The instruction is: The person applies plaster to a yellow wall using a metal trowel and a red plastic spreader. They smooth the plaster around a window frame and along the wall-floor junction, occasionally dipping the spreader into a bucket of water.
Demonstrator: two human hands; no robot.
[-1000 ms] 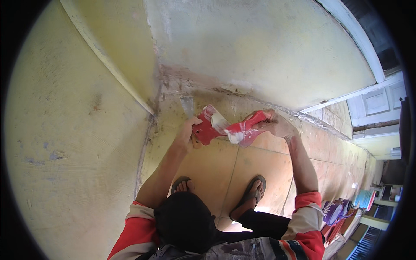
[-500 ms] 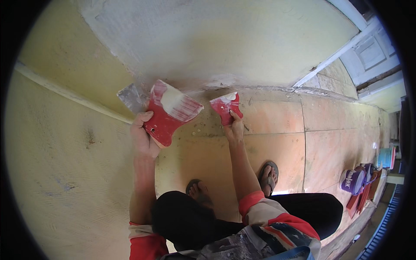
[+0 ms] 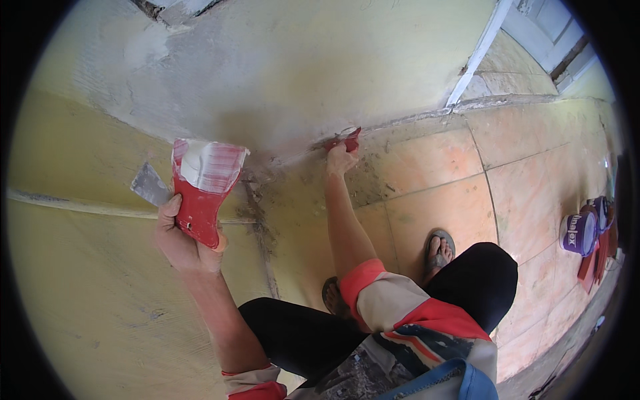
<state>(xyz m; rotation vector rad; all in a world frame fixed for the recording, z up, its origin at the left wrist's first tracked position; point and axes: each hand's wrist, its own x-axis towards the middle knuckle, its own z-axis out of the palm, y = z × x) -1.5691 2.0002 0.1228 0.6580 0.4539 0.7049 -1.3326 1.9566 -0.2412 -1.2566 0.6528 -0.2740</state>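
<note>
My left hand (image 3: 181, 245) grips a wide red putty spreader (image 3: 200, 212), blade up, with a lump of white putty (image 3: 193, 167) on its blade. From behind the same hand sticks out a grey metal scraper blade (image 3: 151, 185); its handle is hidden. Farther off, my right hand (image 3: 341, 160) is closed round a smaller red putty spreader (image 3: 353, 139), tilted against the foot of the pale yellow wall (image 3: 373, 60). Whether its edge touches the wall I cannot tell. A grey, patched area (image 3: 200, 87) covers part of that wall.
Orange floor tiles (image 3: 433, 203) run along the wall, with dirt and crumbs near its foot. My sandalled feet (image 3: 440, 250) are on them. A purple bucket (image 3: 577, 233) stands at far right beside red boards (image 3: 590, 263). A white door frame (image 3: 480, 53) is at upper right.
The right hand has reached forward to the wall's foot, turning its small spreader nearly edge-on. My left hand with the wide spreader and scraper has shifted left in view. The view itself has turned.
</note>
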